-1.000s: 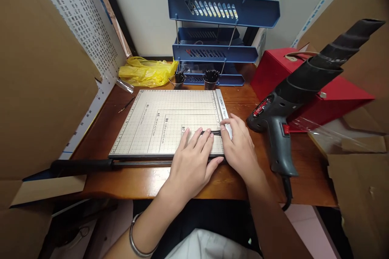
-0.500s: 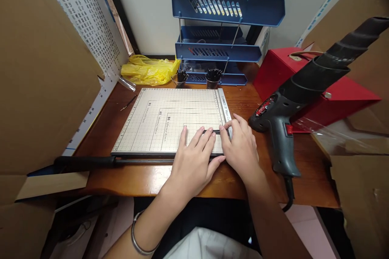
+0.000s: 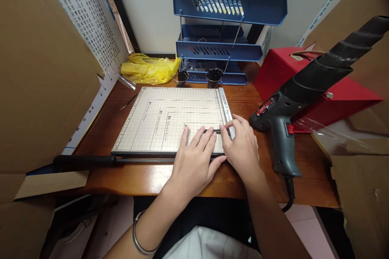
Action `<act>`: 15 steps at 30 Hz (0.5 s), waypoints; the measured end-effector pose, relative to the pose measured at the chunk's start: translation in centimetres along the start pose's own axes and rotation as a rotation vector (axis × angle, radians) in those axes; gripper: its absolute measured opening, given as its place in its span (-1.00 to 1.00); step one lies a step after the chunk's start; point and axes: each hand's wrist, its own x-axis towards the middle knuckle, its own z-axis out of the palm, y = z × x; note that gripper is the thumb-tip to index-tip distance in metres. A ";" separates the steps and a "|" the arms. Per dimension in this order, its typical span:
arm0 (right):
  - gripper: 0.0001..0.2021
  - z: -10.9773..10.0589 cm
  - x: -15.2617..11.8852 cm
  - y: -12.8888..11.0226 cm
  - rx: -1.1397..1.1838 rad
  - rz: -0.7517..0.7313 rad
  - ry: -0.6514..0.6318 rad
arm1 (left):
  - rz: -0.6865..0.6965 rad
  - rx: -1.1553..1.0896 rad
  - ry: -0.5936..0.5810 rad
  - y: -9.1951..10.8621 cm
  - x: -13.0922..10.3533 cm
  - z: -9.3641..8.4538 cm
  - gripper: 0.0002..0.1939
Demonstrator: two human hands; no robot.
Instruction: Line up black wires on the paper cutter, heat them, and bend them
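Note:
A paper cutter with a cream gridded board lies before me, its black-handled blade arm down along the near edge. My left hand lies palm down on the board's near right part, fingers stretched and spread. Its fingertips press on thin black strips, whose left ends are partly under them. At the metal ruler edge, my right hand is curled, with thumb and forefinger close together on the strips' right ends. Exactly how the strips sit under these fingers is hidden.
Behind the board stand two cups of thin black pieces, a yellow plastic bag and a blue tiered tray rack. To the right, a heat gun leans before a red box. Cardboard walls the left side.
The view has shifted very slightly. Both hands stay in the same place on the board and the strips.

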 end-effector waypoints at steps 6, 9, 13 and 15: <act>-0.88 0.0 0.0 0.1 0.020 -0.001 0.015 | 0.000 0.005 -0.005 0.1 0.1 0.0 -0.44; -0.89 -0.1 0.0 0.2 0.032 0.000 0.010 | -0.001 0.009 -0.018 0.4 0.2 0.0 -0.44; -0.90 -0.2 0.1 0.3 0.047 0.000 0.003 | -0.007 0.028 -0.031 0.9 0.3 0.1 -0.44; -0.89 -0.1 0.1 0.5 0.052 0.004 0.004 | -0.008 0.043 -0.040 1.0 0.4 0.0 -0.44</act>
